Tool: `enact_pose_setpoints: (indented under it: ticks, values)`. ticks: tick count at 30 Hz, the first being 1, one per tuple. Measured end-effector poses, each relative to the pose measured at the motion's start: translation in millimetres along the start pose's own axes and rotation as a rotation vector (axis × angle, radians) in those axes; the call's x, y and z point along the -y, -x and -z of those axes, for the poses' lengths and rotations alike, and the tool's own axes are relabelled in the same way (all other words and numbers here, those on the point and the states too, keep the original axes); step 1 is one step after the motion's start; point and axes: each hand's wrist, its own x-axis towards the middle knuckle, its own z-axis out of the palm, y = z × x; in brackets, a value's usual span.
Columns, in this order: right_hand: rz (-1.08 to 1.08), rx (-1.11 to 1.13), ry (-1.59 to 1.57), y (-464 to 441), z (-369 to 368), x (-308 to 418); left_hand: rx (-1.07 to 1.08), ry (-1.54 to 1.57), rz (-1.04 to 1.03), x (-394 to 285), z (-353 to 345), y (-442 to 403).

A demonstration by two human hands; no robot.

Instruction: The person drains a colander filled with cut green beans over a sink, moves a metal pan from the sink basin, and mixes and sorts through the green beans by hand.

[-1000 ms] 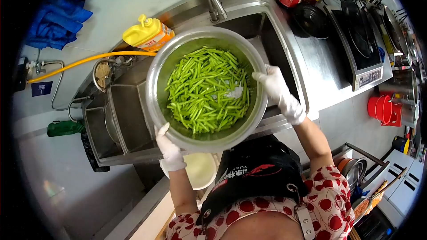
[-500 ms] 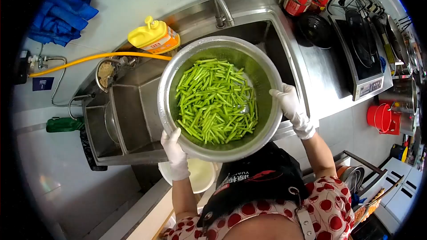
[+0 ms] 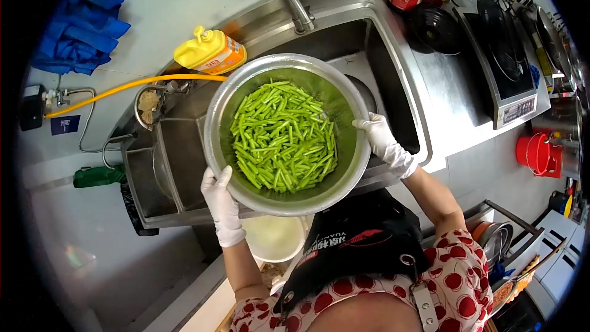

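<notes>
Between my gloved hands is a large round metal basin (image 3: 351,141), held over the sink. Cut pieces of slim green stalks (image 3: 283,138), perhaps green beans, lie heaped on its bottom. My left hand (image 3: 221,204) grips the rim at the lower left, thumb on top. On the right side, my right hand (image 3: 382,141) grips the rim the same way. The fingers of both hands are partly hidden beneath the basin.
Behind the basin is the steel sink (image 3: 402,98) with its faucet (image 3: 296,7). A yellow jug (image 3: 209,50) and orange hose (image 3: 132,86) are at the left. An induction cooker (image 3: 515,107) stands right. Below the sink edge sits a white bucket (image 3: 275,238).
Both hands have carried the basin a little to the left in view. More of the right sink bowl now shows, including a dark round edge beside the basin. The view has shifted slightly too.
</notes>
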Motion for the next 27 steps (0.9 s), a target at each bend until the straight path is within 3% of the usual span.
enact_pose_setpoints:
  ticks: [8, 27]
  values:
    - [-0.085, 0.036, -0.139, -4, 2, -12, -0.052, -0.068, -0.094, -45, -32, 25]
    - [-0.115, 0.084, -0.133, -13, 2, -14, -0.058, -0.130, -0.158, -59, -35, 35]
